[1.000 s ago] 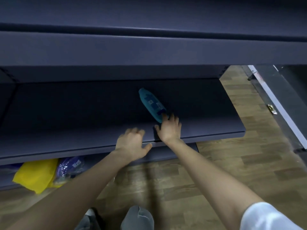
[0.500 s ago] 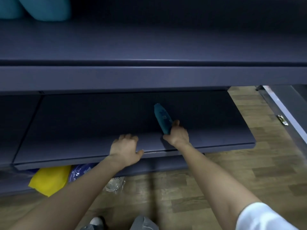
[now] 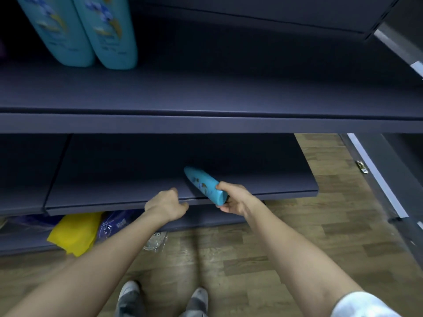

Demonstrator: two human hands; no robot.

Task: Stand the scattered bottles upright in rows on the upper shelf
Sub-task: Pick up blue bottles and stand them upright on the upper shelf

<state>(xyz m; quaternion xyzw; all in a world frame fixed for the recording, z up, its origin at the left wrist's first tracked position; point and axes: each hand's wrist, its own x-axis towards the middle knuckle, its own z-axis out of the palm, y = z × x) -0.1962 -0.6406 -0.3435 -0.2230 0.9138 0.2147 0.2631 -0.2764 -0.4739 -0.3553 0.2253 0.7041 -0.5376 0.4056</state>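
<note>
A teal bottle (image 3: 202, 184) is tilted over the front of the lower dark shelf (image 3: 263, 179), its base toward me. My right hand (image 3: 233, 199) grips that base end, fingers curled round it. My left hand (image 3: 166, 203) hovers at the shelf's front lip just left of the bottle, fingers loosely curled, holding nothing. On the upper shelf (image 3: 229, 92), two teal bottles (image 3: 91, 30) stand upright side by side at the far left.
A yellow bag (image 3: 75, 232) and a purple packet (image 3: 114, 223) lie under the lower shelf at the left. A clear wrapper (image 3: 155, 241) is on the wooden floor. Another shelf unit's grey edge (image 3: 377, 179) runs along the right. My shoes (image 3: 160, 298) show at the bottom.
My right hand has closed round the bottle's base and drawn it toward the shelf's front edge. The view has tilted up, bringing the upper shelf's two standing bottles into sight.
</note>
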